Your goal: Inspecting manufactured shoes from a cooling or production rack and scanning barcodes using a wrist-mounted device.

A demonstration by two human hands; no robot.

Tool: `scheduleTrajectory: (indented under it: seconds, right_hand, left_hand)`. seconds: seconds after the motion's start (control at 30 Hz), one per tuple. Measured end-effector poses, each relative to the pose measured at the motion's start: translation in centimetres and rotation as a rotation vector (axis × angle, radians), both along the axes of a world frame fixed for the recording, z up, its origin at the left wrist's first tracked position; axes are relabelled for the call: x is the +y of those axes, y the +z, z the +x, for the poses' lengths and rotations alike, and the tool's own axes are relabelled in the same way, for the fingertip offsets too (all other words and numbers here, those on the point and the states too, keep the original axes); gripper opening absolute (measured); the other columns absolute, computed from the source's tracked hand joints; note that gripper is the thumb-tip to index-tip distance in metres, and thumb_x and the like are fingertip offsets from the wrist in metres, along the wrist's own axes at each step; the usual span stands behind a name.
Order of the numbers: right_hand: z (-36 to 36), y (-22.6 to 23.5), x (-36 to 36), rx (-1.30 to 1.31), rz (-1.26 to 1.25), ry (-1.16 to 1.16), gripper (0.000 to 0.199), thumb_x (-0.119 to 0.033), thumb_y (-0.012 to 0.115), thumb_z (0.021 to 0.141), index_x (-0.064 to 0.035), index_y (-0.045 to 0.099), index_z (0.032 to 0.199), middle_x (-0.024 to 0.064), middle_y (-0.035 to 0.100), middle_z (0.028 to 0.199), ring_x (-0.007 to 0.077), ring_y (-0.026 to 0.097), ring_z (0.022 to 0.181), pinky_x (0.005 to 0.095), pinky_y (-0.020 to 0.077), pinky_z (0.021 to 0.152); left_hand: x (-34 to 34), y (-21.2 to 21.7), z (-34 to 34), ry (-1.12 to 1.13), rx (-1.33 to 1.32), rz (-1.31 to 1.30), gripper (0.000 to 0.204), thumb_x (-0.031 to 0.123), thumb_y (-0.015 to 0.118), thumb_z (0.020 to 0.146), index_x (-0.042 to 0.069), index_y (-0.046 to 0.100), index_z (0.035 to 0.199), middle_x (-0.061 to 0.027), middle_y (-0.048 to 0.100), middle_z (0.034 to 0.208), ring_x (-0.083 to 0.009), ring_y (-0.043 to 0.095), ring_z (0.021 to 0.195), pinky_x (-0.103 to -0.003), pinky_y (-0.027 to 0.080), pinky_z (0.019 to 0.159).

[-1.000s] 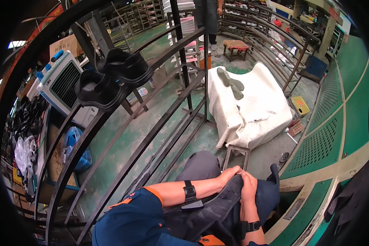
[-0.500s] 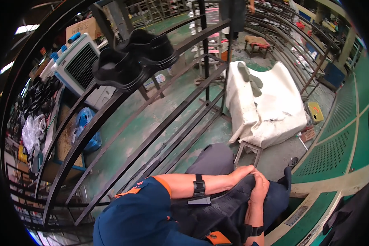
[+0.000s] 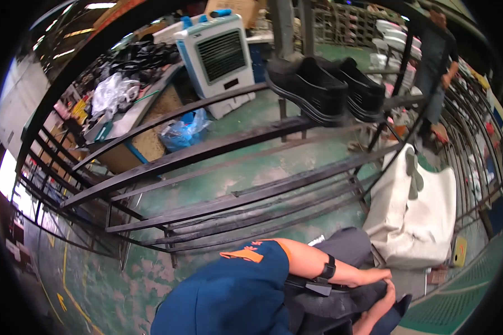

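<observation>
My left hand [image 3: 374, 274], with a black band at the wrist, lies on a dark grey cloth [image 3: 341, 304] over my lap at the lower right. My right hand [image 3: 384, 295] is just beneath it, pressed to the same cloth. The two hands touch each other, and the fingers seem to pinch the cloth's edge. Two black shoes [image 3: 313, 89] stand side by side on the dark curved metal rails of a rack [image 3: 218, 148] in front of me, well beyond reach of both hands.
A white covered seat [image 3: 416, 215] stands right of my knees. Behind the rack are a white air cooler [image 3: 218, 53], a blue plastic bag [image 3: 184, 129] and a bench with black shoes [image 3: 145, 56]. Another person [image 3: 437, 61] stands at the far right.
The view has swung left and down, so the shoes and rack shifted toward the right and nearer. My hands stay together on the cloth in my lap.
</observation>
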State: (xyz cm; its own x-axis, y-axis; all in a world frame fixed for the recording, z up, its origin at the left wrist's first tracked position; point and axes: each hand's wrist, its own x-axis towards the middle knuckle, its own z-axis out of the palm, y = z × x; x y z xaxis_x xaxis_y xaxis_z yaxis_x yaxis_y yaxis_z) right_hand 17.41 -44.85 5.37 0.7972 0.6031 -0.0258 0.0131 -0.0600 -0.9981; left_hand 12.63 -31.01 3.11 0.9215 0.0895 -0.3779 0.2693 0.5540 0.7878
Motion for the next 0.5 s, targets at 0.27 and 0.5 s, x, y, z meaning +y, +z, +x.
scheduleTrajectory:
  seconds: [0.27, 0.5]
  right_hand:
    - [-3.0, 0.9, 2.7, -0.336, 0.362, 0.06, 0.069, -0.053, 0.051, 0.093, 0.0037, 0.055, 0.132, 0.0154, 0.063, 0.121, 0.0223, 0.058, 0.119, 0.038, 0.0453, 0.103]
    - [-1.4, -3.3, 4.6, -0.277, 0.258, 0.037, 0.069, -0.053, 0.051, 0.094, 0.0035, 0.055, 0.133, 0.0157, 0.063, 0.12, 0.023, 0.058, 0.12, 0.0382, 0.0452, 0.103]
  left_hand:
    - [-1.1, 0.8, -6.9, 0.192, -0.595, 0.382, 0.066, 0.05, 0.039, 0.104, -0.003, 0.047, 0.142, -0.0159, 0.051, 0.143, -0.0264, 0.046, 0.135, -0.039, 0.035, 0.112]
    - [-3.3, 1.3, -4.1, 0.274, -0.983, 0.838, 0.107, 0.084, 0.034, 0.091, -0.005, 0.035, 0.151, -0.0237, 0.041, 0.152, -0.037, 0.036, 0.145, -0.05, 0.026, 0.119]
